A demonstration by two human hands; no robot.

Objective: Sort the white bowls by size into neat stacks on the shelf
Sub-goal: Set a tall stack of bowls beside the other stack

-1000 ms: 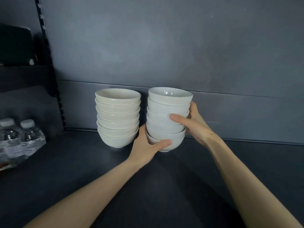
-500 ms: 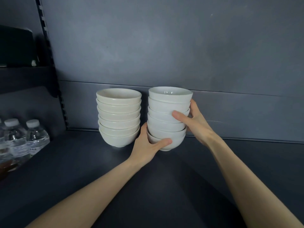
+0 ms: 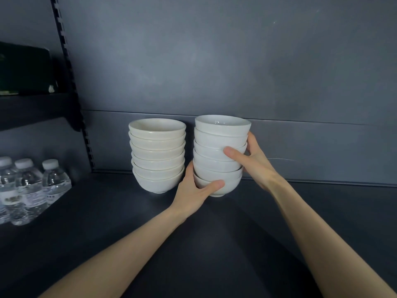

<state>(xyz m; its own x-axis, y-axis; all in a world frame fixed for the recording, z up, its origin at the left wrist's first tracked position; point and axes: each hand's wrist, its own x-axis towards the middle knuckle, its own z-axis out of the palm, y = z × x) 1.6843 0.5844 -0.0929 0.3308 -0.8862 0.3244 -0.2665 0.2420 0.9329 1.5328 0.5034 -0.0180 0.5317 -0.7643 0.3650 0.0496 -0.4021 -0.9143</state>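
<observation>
Little has shifted over the last second: my view has swung slightly left, so a third water bottle (image 3: 54, 179) now shows at the left edge, while both hands keep their hold on the right stack of bowls (image 3: 221, 154).

My left hand (image 3: 194, 193) cups the bottom bowl, thumb across its near side — a grip that, I judge, bears or steadies the weight from below. My right hand (image 3: 250, 160) is wrapped round the middle of that stack, thumb laid on the near face and fingers behind, which should keep the tilting upper bowls from sliding. Whether the foot rests on the shelf (image 3: 214, 244) or hangs just above it I cannot tell.

This stack sits at the far side of the shelf near the back panel, just beside the left stack of bowls (image 3: 158, 154), with a narrow gap between. Its rims lean a little unevenly, so I take it I am squaring it up.

Both stacks are rounded, footed bowls — the right ones glossy and cooler white, the left ones creamier and more matt. Around them the shelf is dark and dull.
</observation>
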